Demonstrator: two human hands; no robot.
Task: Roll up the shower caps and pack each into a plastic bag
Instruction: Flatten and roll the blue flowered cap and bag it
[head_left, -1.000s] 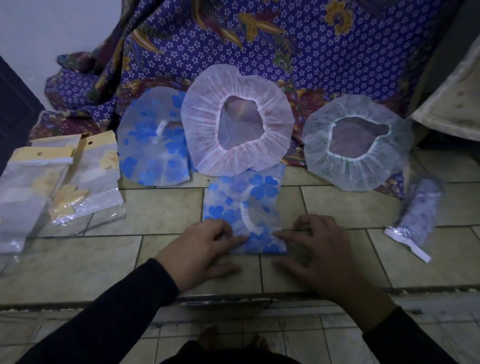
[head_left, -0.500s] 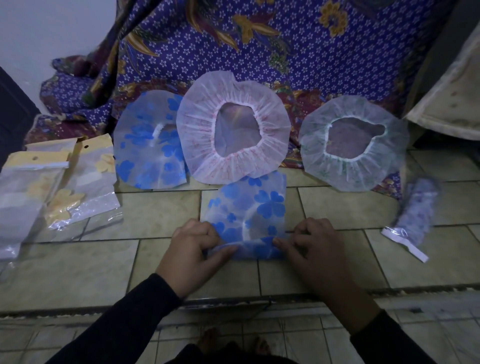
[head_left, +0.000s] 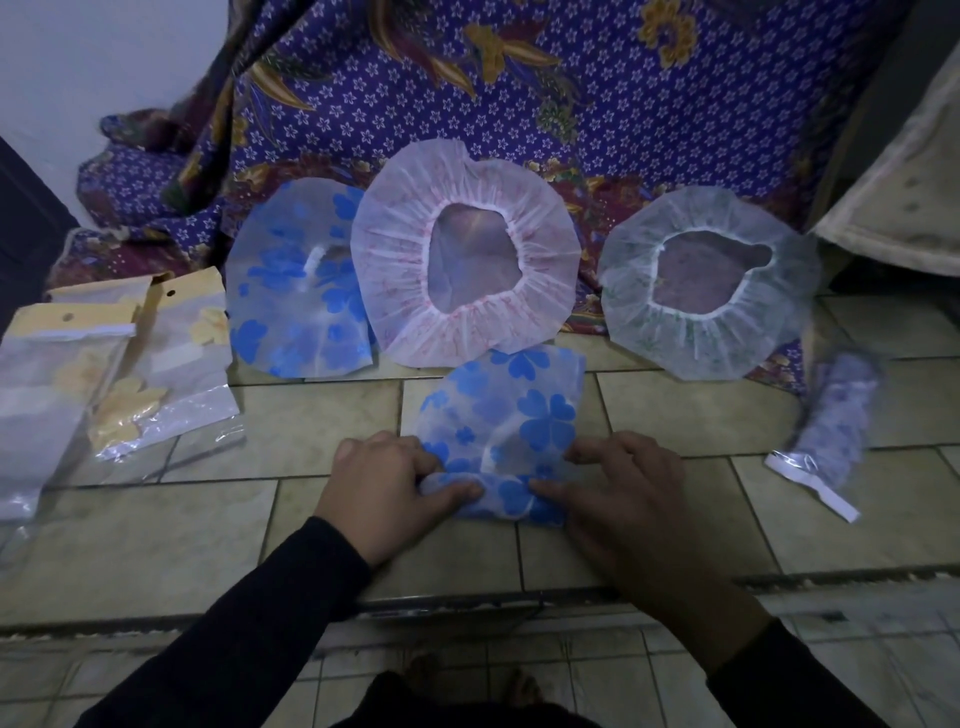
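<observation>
Shower cap (head_left: 498, 431) was thin, limp, slippery film; both hands, left (head_left: 387, 493) and right (head_left: 618, 499), pinched its rolled near edge on the floor (head_left: 156, 545).

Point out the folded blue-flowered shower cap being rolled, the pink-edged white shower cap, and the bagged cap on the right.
Folded blue-flowered shower cap (head_left: 511, 415): head view, flat unrolled part.
Pink-edged white shower cap (head_left: 400, 260): head view, left ruffle.
Bagged cap (head_left: 836, 421): head view, roll's middle.
</observation>
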